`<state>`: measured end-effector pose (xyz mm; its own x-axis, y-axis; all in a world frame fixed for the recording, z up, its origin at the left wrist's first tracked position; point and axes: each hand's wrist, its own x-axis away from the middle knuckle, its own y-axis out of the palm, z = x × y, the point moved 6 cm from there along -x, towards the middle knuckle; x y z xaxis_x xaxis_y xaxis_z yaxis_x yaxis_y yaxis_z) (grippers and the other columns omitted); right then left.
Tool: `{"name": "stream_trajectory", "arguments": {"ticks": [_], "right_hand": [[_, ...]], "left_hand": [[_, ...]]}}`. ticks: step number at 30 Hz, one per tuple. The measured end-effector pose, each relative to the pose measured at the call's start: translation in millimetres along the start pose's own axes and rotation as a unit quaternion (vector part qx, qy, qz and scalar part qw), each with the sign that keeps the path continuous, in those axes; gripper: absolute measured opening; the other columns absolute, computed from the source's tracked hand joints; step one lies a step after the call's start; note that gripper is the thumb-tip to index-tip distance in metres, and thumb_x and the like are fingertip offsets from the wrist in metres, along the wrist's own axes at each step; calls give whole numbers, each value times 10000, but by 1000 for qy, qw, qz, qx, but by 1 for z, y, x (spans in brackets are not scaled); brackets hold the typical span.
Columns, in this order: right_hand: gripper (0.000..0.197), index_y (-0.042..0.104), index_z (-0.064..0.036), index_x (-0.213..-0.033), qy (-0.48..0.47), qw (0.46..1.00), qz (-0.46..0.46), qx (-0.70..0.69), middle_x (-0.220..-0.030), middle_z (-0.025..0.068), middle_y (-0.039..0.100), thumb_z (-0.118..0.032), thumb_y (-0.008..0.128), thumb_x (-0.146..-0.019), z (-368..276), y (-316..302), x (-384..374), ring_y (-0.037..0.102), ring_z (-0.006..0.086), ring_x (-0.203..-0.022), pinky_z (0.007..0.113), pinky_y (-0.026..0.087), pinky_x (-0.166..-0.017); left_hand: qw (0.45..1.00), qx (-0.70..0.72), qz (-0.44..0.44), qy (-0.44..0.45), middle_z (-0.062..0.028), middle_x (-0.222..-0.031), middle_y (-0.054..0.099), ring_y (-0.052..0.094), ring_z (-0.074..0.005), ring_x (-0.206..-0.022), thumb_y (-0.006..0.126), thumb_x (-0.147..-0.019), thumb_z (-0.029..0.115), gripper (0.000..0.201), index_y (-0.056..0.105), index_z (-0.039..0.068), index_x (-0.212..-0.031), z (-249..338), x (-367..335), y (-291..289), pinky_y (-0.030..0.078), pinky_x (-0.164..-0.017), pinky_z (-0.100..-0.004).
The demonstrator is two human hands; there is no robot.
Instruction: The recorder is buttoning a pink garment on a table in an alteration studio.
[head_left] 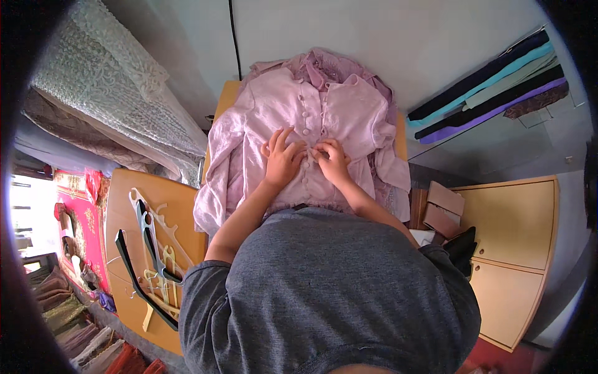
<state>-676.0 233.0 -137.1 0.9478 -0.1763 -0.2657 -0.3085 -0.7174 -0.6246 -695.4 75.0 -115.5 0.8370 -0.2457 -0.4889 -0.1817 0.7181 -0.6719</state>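
Observation:
A pale pink blouse (361, 109) lies front up on a wooden table, its sleeves hanging to both sides. Covered round buttons (306, 131) run down its middle, and the upper front edges lie apart. At mid-front, my left hand (284, 161) pinches the front edge between thumb and forefinger, its other fingers raised and spread. Close beside it, my right hand (332, 161) is closed on the opposite edge with bent fingers. Whether a button sits between the fingertips is hidden. Beneath the blouse, a darker mauve lace garment (367, 71) shows at the top and right.
Several hangers (149, 249) lie on a wooden surface (124, 206) to the left. White lace cloth (112, 75) hangs at the upper left. Folded fabrics (492, 81) hang on the right wall, above a wooden cabinet (507, 224). Pink-brown boxes (445, 206) stand beside the cabinet.

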Motion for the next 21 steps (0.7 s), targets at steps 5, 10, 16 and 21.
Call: {"name": "stream_trajectory", "arguments": {"ticks": [5, 10, 16, 21], "right_hand": [[161, 659, -34, -831, 22, 992, -59, -106, -989, 82, 580, -173, 670, -750, 9, 7, -7, 521, 248, -988, 354, 382, -895], [167, 631, -41, -860, 8, 994, -37, -102, -1024, 78, 554, -166, 657, -752, 14, 11, -2, 492, 255, -1029, 362, 358, -900], [140, 576, -131, -893, -109, 982, 78, 130, -1088, 25, 510, -179, 626, -771, -44, -4, 19, 452, 257, -1070, 476, 258, -865], [140, 601, -164, -894, -81, 981, 117, 131, -1126, 8, 512, -238, 617, -776, -32, -11, 20, 439, 245, -1111, 490, 229, -886]], "left_hand": [[999, -13, 12, 36, -52, -1290, 497, 394, -272, -1229, 708, -717, 241, 150, 688, 174, -850, 4, 3, -4, 206, -976, -452], [998, 10, 14, 59, -66, -1281, 500, 413, -279, -1201, 665, -746, 192, 156, 636, 129, -886, 9, 3, 5, 233, -957, -456], [999, 45, 22, -12, -141, -1312, 472, 387, -326, -1215, 594, -803, 149, 135, 587, 53, -898, 6, 9, 11, 227, -998, -439], [998, 52, 14, -34, -156, -1342, 447, 355, -341, -1244, 584, -826, 178, 142, 623, 56, -890, 7, 7, 8, 207, -1022, -430]]}}
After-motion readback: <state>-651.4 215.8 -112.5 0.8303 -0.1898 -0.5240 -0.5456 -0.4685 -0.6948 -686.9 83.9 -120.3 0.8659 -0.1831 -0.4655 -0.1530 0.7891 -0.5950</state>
